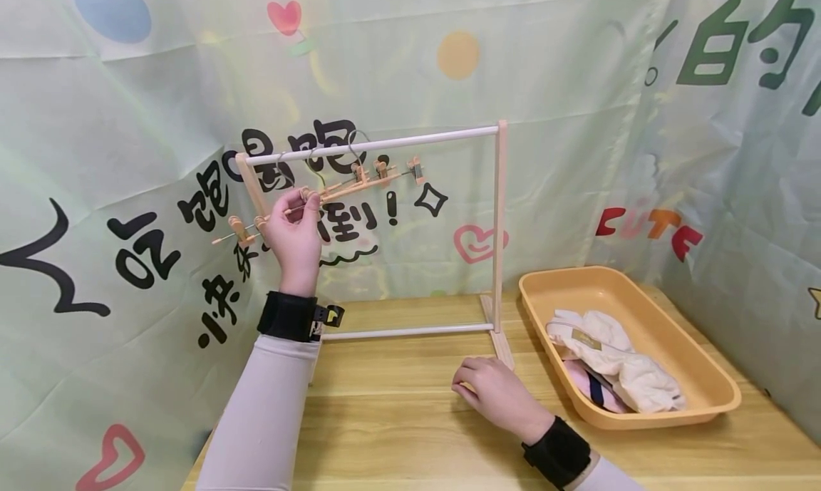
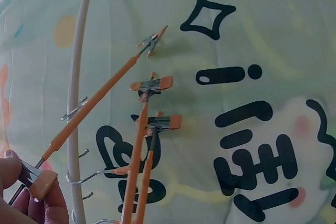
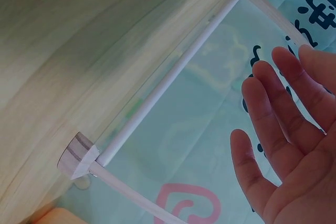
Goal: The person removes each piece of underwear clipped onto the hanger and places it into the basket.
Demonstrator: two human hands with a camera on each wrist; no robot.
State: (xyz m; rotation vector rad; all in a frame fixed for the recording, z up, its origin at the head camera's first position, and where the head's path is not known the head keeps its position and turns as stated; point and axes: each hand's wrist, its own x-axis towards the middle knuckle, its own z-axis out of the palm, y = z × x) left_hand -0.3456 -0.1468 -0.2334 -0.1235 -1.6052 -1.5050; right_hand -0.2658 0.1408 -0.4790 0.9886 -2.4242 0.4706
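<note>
My left hand (image 1: 296, 234) is raised at the left part of the rack and pinches a clip (image 2: 43, 184) on a clip hanger. That hanger's orange-brown bar (image 2: 100, 103) runs up and away from my fingers to another clip (image 2: 151, 41) at its far end. Beside it hang two more clip hangers, their far clips (image 1: 415, 170) reaching toward the rack's middle. All hook over the white top rail (image 1: 410, 141). Low over the table, my right hand (image 1: 494, 395) holds nothing; its fingers (image 3: 270, 119) are loosely bent in the right wrist view.
The rack's wooden upright (image 1: 499, 227) and white lower bar (image 1: 410, 331) stand on the wood-grain table (image 1: 385, 420). At the right, a yellow tray (image 1: 718, 398) holds folded white cloth (image 1: 616, 355) and a pink and navy piece (image 1: 593, 388). Printed curtains (image 1: 545, 70) surround the table.
</note>
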